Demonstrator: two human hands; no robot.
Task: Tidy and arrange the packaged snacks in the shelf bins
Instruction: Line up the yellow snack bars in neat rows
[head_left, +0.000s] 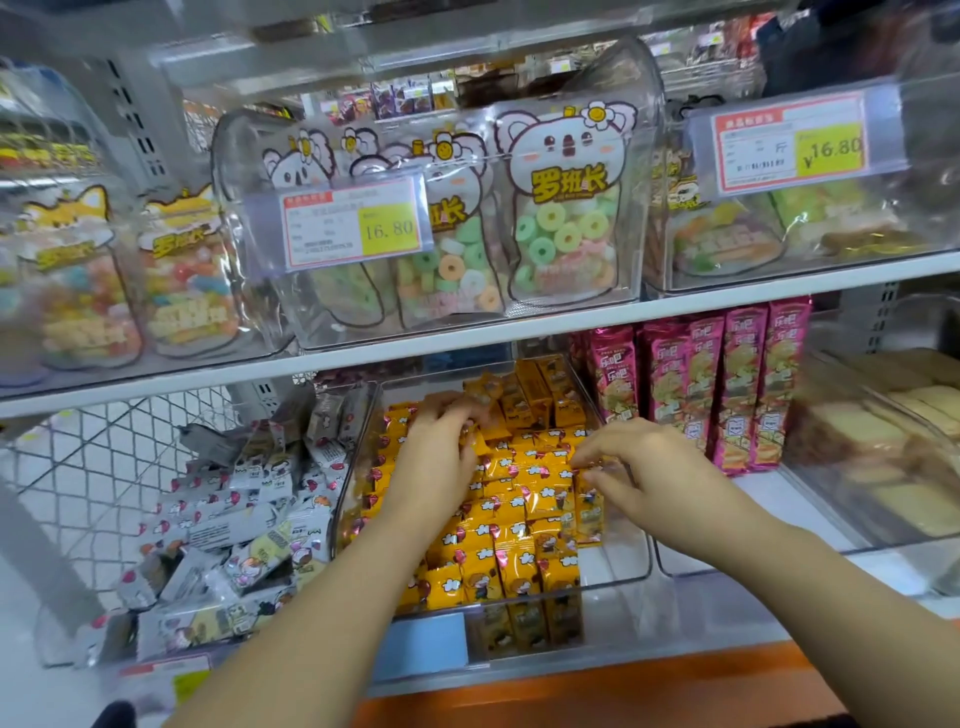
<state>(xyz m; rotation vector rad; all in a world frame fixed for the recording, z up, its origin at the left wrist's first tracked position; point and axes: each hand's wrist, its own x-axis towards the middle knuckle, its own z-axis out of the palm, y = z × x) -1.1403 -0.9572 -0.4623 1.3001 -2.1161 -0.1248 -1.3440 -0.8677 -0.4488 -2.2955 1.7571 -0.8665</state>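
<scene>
A clear plastic bin (618, 577) on the lower shelf holds several small yellow snack packets (519, 551) in rows. My left hand (441, 447) lies over the packets at the bin's back left, fingers curled around the yellow packets there. My right hand (639, 467) is at the bin's right side, fingertips pinching a yellow packet (589, 499) at the end of a row. Both forearms reach in from the lower edge of the view.
A bin of silver-white snack packets (239, 525) sits to the left. Tall pink snack packs (727, 384) stand to the right, beside a bin of cakes (883, 457). The upper shelf carries clear bins of gummy ring bags (566, 208) with price tags (356, 223).
</scene>
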